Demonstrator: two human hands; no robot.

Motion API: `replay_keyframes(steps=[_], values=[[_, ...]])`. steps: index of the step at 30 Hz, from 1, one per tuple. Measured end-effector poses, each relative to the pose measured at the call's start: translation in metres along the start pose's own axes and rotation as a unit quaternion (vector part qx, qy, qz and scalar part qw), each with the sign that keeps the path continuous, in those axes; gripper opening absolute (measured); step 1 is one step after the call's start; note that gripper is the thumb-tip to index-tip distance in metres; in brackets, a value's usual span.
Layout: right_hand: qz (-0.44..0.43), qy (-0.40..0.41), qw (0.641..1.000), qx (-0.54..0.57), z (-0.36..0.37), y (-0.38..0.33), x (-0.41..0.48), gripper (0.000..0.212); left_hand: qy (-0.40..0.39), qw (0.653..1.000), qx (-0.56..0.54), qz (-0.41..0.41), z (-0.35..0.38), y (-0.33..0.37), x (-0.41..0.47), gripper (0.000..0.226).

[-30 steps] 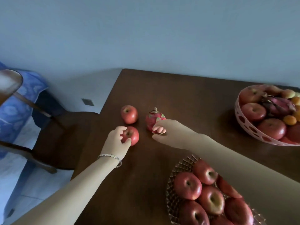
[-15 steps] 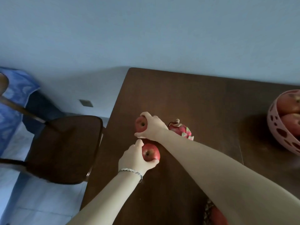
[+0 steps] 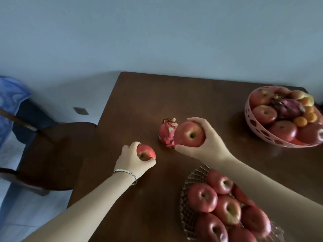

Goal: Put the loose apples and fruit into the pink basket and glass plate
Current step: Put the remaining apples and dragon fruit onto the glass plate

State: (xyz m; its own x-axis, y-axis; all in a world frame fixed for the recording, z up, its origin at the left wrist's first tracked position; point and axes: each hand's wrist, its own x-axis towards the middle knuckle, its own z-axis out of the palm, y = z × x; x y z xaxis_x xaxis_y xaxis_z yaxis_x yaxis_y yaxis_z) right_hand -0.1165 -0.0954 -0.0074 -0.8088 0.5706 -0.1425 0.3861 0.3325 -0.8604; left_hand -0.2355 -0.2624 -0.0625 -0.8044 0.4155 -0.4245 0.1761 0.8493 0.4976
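While the right hand [image 3: 208, 142] holds one red apple [image 3: 189, 134] closed in its fingers, lifted off the worktop [image 3: 201, 95] as far as I can judge, the left hand [image 3: 132, 159] is wrapped around a second, smaller-looking apple [image 3: 146, 152] lower and more to the left. I cannot tell if this second apple is resting on the wood or is already raised a little. A thin bracelet [image 3: 125, 172] sits on the left wrist.

Just behind the right-hand apple, partly covered by it, a small pink dragon fruit [image 3: 166, 132] lies on the worktop; no hand touches it.

To my judgement the task is near its end. Both containers are already quite full, and only three loose pieces remain outside them: the two apples now in the hands and the dragon fruit, which is not yet picked up.

Near the lower right, the glass plate [image 3: 189, 189] with a patterned rim carries a heap of red apples, perhaps seven or eight, some blurred at the edge of the view. It is close to the right forearm, so it is the nearer place for an apple. Farther away, at the right edge of the worktop, the pink basket [image 3: 262, 132] with round holes in its wall holds several apples, a darker dragon fruit [image 3: 288, 105] and a few small orange citrus fruits [image 3: 306, 118].

Beside the worktop on the left stands a dark wooden chair [image 3: 57, 145].
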Motion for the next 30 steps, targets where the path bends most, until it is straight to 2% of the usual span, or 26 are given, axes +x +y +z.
replay_keyframes(steps=[4, 9, 13, 15, 19, 22, 26, 30], values=[[0.023, 0.03, 0.999, -0.013, -0.054, 0.031, -0.05, 0.07, -0.013, 0.994, -0.048, 0.101, 0.007, 0.037, -0.061, 0.062], [0.068, 0.037, 0.997, -0.016, -0.079, 0.076, -0.091, 0.06, -0.087, 0.975, -0.013, 0.204, 0.039, 0.068, -0.131, 0.061], [0.035, -0.035, 0.991, -0.122, -0.063, 0.1, -0.1, 0.069, -0.119, 0.973, 0.031, 0.197, 0.074, 0.074, -0.158, 0.063], [-0.003, -0.044, 0.986, -0.16, -0.057, 0.107, -0.102, 0.071, -0.121, 0.974, 0.034, 0.189, 0.087, 0.076, -0.164, 0.065], [-0.001, -0.062, 0.986, -0.154, -0.062, 0.114, -0.102, 0.056, -0.104, 0.976, 0.02, 0.189, 0.105, 0.082, -0.173, 0.063], [-0.004, -0.091, 0.976, -0.197, -0.064, 0.115, -0.099, 0.044, -0.101, 0.978, 0.012, 0.184, 0.112, 0.085, -0.175, 0.062], [0.01, -0.11, 0.976, -0.186, -0.071, 0.106, -0.093, 0.039, -0.145, 0.969, -0.006, 0.198, 0.113, 0.086, -0.176, 0.068], [0.029, -0.101, 0.977, -0.187, -0.075, 0.103, -0.091, 0.039, -0.156, 0.969, -0.025, 0.192, 0.112, 0.084, -0.178, 0.071]])
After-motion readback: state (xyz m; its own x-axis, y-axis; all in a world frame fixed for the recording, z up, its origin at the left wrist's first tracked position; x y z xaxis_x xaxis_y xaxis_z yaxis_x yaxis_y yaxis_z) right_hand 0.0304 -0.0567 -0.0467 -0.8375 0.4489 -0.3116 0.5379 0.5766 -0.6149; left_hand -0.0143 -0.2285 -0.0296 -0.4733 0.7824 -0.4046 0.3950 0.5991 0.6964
